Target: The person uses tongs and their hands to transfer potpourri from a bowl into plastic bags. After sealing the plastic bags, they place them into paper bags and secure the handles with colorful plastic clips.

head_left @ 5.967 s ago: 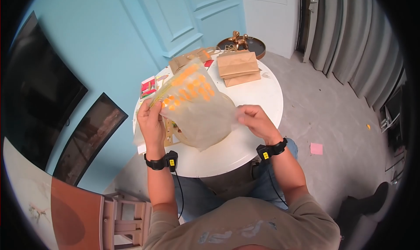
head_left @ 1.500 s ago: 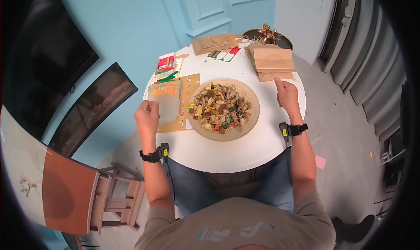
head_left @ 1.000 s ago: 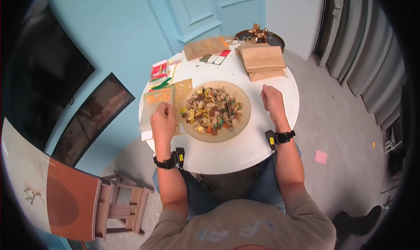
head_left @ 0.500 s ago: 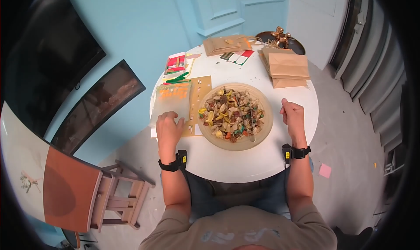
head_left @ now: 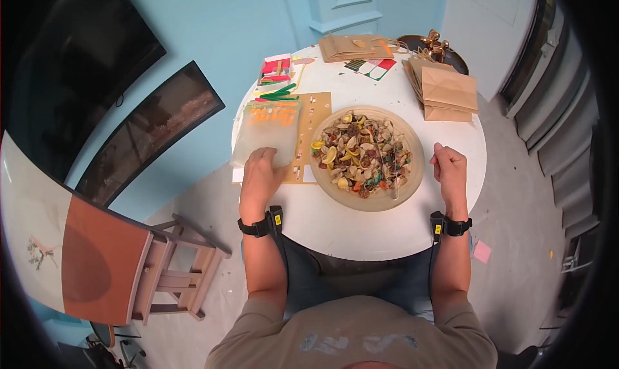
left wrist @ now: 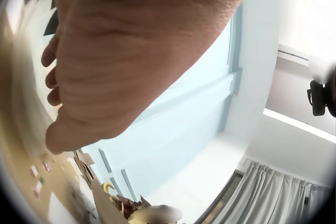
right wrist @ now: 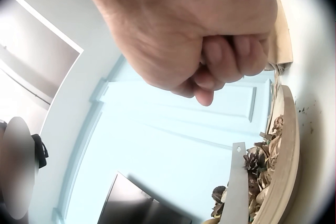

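My left hand (head_left: 261, 179) lies palm down at the near end of a frosted zip bag (head_left: 271, 127) with orange print, its fingers relaxed over the bag's lower edge. To the right of the bag stands a wide, shallow round bowl (head_left: 325, 187) filled with potpourri (head_left: 361, 156): dried slices, petals and pine cones. Metal tongs (head_left: 394, 175) lean across the potpourri; their flat end (right wrist: 237, 166) shows in the right wrist view. My right hand (head_left: 450, 175) is beside the bowl's right side, fingers folded toward the palm, nothing in them.
All this is on a round white table (head_left: 348, 240). A brown printed sheet (head_left: 314, 114) lies partly under the bag. Green sticks (head_left: 280, 93) and a pink box (head_left: 276, 67) are behind it. Folded paper bags (head_left: 448, 93) stand back right, another brown bag (head_left: 354, 48) at the back.
Six seconds ago both hands held the bag up over the bowl; now it lies flat on the left. My left hand has uncurled and come down over its near edge.
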`<action>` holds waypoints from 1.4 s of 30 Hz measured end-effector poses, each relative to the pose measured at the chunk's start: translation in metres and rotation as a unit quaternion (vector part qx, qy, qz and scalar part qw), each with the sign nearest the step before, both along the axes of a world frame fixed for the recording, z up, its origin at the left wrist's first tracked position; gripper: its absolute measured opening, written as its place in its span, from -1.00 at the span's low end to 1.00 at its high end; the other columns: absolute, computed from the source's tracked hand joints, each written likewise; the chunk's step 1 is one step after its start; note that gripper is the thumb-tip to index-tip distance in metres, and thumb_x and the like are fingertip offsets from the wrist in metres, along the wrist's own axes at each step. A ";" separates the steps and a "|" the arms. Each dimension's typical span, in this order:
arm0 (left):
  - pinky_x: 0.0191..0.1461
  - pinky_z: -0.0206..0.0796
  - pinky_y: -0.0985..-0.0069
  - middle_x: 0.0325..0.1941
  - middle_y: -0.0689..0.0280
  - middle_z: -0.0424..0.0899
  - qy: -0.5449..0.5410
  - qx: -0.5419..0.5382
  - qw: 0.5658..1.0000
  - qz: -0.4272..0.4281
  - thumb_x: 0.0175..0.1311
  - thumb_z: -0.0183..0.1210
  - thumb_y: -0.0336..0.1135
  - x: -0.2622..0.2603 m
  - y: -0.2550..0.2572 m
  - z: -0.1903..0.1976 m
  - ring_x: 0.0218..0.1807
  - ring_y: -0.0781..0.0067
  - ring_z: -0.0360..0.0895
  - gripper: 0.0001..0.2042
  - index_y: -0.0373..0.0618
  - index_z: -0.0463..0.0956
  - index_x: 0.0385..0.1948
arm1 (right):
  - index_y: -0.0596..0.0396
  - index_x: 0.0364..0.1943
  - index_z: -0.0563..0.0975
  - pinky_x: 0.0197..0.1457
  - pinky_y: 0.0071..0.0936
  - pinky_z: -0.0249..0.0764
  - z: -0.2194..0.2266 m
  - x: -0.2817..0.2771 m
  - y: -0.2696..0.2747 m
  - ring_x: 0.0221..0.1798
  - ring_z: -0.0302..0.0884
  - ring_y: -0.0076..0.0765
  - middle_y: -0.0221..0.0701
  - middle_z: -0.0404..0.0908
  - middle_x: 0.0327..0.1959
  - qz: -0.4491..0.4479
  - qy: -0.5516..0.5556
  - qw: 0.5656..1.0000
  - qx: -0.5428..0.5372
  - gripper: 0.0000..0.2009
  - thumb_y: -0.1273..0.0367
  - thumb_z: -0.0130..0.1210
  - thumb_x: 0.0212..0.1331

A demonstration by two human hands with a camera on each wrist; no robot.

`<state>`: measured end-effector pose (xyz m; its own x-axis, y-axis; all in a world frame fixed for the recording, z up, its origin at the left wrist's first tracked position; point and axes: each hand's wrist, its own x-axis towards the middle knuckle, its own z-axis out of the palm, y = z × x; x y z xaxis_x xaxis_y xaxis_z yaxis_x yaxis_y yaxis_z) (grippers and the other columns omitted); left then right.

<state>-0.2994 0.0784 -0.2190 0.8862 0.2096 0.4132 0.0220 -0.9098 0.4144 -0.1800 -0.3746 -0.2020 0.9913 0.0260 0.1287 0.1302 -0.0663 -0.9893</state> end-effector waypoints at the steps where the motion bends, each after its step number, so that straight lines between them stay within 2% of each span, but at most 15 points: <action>1: 0.48 0.50 0.04 0.18 -0.14 0.79 -0.014 -0.007 1.000 -0.007 0.20 0.50 -0.44 0.001 -0.001 0.002 0.36 -0.26 0.64 -0.54 -0.42 0.70 0.16 | 0.07 -0.50 0.63 -0.52 -0.57 -0.04 0.000 -0.001 0.000 -0.61 0.08 -0.76 -0.72 0.33 -0.68 0.003 0.000 1.000 0.008 -0.50 0.11 0.26 0.70; 4: 0.41 0.52 0.05 0.10 -0.13 0.79 -0.041 -0.050 0.997 -0.035 0.21 0.48 -0.47 0.008 -0.006 0.007 0.29 -0.26 0.65 -0.65 -0.38 0.72 0.02 | 0.07 -0.49 0.63 -0.51 -0.58 -0.05 0.002 -0.005 0.001 -0.61 0.08 -0.76 -0.72 0.32 -0.68 0.004 -0.001 1.000 0.017 -0.50 0.12 0.26 0.71; 10: 0.26 0.54 0.02 -0.09 -0.07 0.77 -0.068 -0.014 0.997 -0.030 0.27 0.42 -0.49 0.015 -0.008 0.007 0.12 -0.22 0.66 -0.88 -0.32 0.71 -0.24 | 0.05 -0.51 0.60 -0.57 -0.55 -0.08 -0.001 -0.007 0.002 -0.67 0.04 -0.75 -0.70 0.31 -0.70 0.004 -0.015 1.000 0.016 -0.52 0.17 0.25 0.71; 13: 0.23 0.54 0.01 -0.13 -0.03 0.79 -0.094 -0.002 0.995 -0.020 0.29 0.38 -0.51 0.019 -0.006 0.004 0.07 -0.20 0.67 -0.94 -0.31 0.72 -0.30 | 0.06 -0.50 0.62 -0.53 -0.57 -0.06 0.003 -0.010 0.000 -0.63 0.07 -0.76 -0.71 0.31 -0.69 0.008 -0.007 1.000 0.015 -0.51 0.14 0.26 0.71; 19: 0.12 0.58 0.02 -0.16 -0.02 0.80 -0.081 0.015 0.996 0.026 0.32 0.35 -0.46 0.016 -0.008 0.011 -0.03 -0.18 0.71 -0.88 -0.33 0.77 -0.25 | 0.09 -0.50 0.65 -0.51 -0.58 0.04 0.001 -0.010 -0.010 -0.59 0.17 -0.75 -0.69 0.39 -0.67 0.004 -0.009 1.000 -0.005 -0.51 0.14 0.28 0.69; 22: 0.06 0.61 0.05 -0.15 -0.02 0.81 -0.060 -0.027 0.997 0.045 0.32 0.36 -0.42 0.015 -0.008 0.010 -0.10 -0.17 0.74 -0.86 -0.32 0.79 -0.25 | 0.11 -0.49 0.67 -0.49 -0.57 0.10 0.001 -0.012 -0.014 -0.57 0.23 -0.74 -0.67 0.44 -0.65 -0.001 -0.013 1.000 -0.016 -0.52 0.15 0.28 0.68; 25: 0.05 0.62 0.07 -0.14 -0.03 0.82 -0.051 -0.022 0.998 0.035 0.32 0.37 -0.40 0.010 -0.023 0.023 -0.11 -0.18 0.76 -0.86 -0.31 0.79 -0.26 | 0.11 -0.49 0.68 -0.48 -0.56 0.13 0.004 -0.012 -0.014 -0.55 0.26 -0.73 -0.65 0.46 -0.64 0.005 -0.008 1.000 -0.015 -0.53 0.15 0.28 0.68; 29: 0.06 0.59 0.02 -0.13 -0.06 0.80 0.016 -0.016 0.999 0.023 0.36 0.36 -0.42 0.011 -0.015 0.017 -0.08 -0.23 0.76 -0.83 -0.29 0.78 -0.11 | 0.12 -0.49 0.68 -0.47 -0.56 0.12 0.005 -0.012 -0.014 -0.55 0.25 -0.73 -0.66 0.45 -0.64 0.015 -0.003 1.000 -0.007 -0.52 0.15 0.28 0.68; 32: 0.02 0.59 0.02 -0.15 -0.10 0.80 -0.027 -0.020 0.998 0.046 0.42 0.31 -0.46 0.012 -0.013 0.016 -0.10 -0.25 0.76 -0.87 -0.33 0.74 -0.15 | 0.12 -0.49 0.68 -0.47 -0.56 0.11 0.006 -0.013 -0.013 -0.55 0.23 -0.73 -0.67 0.44 -0.64 0.018 0.002 1.000 -0.006 -0.52 0.16 0.27 0.68; 36: -0.12 0.59 0.07 -0.31 -0.13 0.79 -0.058 -0.085 0.992 0.078 0.55 0.23 -0.45 0.015 -0.009 0.017 -0.26 -0.28 0.75 -0.87 -0.35 0.66 -0.20 | 0.11 -0.49 0.68 -0.47 -0.56 0.09 0.007 -0.014 -0.012 -0.55 0.22 -0.73 -0.67 0.43 -0.63 0.015 0.007 1.000 -0.019 -0.52 0.16 0.27 0.68; 38: -0.19 0.59 0.11 -0.40 -0.13 0.77 -0.054 -0.138 0.983 0.106 0.61 0.20 -0.43 0.013 -0.012 0.025 -0.35 -0.27 0.75 -0.85 -0.34 0.63 -0.20 | 0.08 -0.50 0.65 -0.52 -0.55 0.04 0.004 -0.012 -0.010 -0.62 0.17 -0.73 -0.66 0.40 -0.67 0.013 -0.006 1.000 -0.027 -0.52 0.16 0.25 0.70; 42: -0.20 0.59 0.16 -0.48 -0.07 0.73 -0.089 -0.194 0.971 0.112 0.64 0.19 -0.40 0.011 -0.015 0.028 -0.40 -0.15 0.77 -0.85 -0.32 0.62 -0.16 | 0.07 -0.49 0.64 -0.56 -0.55 0.00 -0.001 -0.010 -0.009 -0.64 0.14 -0.72 -0.65 0.39 -0.68 0.019 -0.007 0.999 -0.029 -0.52 0.15 0.24 0.70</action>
<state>-0.2886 0.0634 -0.1912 0.7228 0.5590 0.4063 0.0981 -0.6649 0.7404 -0.1900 -0.3832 -0.2030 0.9874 0.0718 0.1407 0.1485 -0.1175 -0.9819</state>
